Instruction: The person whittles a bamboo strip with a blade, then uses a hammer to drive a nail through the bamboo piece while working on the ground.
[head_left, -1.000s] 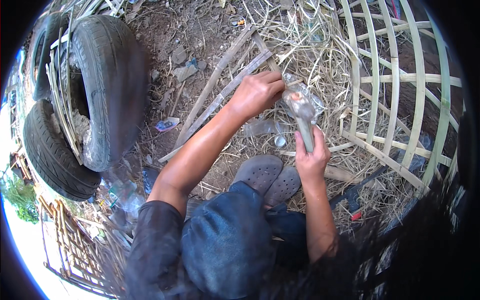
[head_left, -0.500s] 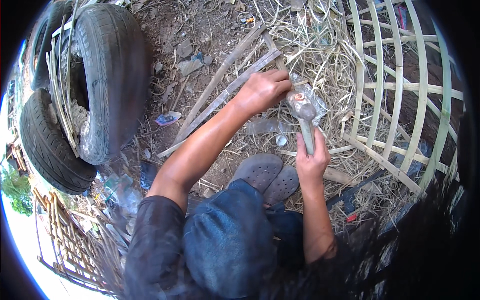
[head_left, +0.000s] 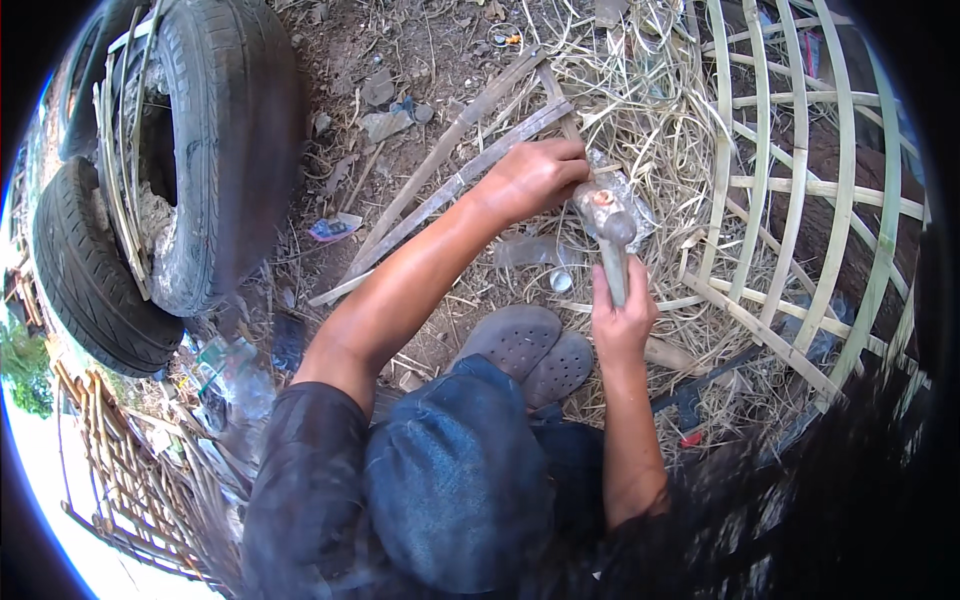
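My right hand (head_left: 622, 318) is closed round the light handle (head_left: 613, 272) of a hammer. The hammer's metal head (head_left: 612, 222) is low over a greyish, shiny flat piece (head_left: 634, 198), whose material I cannot make out. My left hand (head_left: 535, 180) is closed in a pinch just left of the hammer head, and its fingertips hide whatever is between them. A short wooden strip (head_left: 562, 112) runs down behind the left hand's knuckles. Two longer wooden strips, one brown (head_left: 455, 130) and one grey (head_left: 480, 165), lie slanting on the ground beside my left forearm.
An open lattice of bamboo strips (head_left: 770, 180) stands at the right. Thin shavings (head_left: 650, 95) cover the ground ahead. Old tyres (head_left: 235, 150) are at the left, with a bamboo rack (head_left: 120, 480) below them. Grey clogs (head_left: 510, 340) are near my hands.
Both hands and the hammer keep nearly the same places. The view has shifted slightly, and the tyres and lattice sit a little differently in it.
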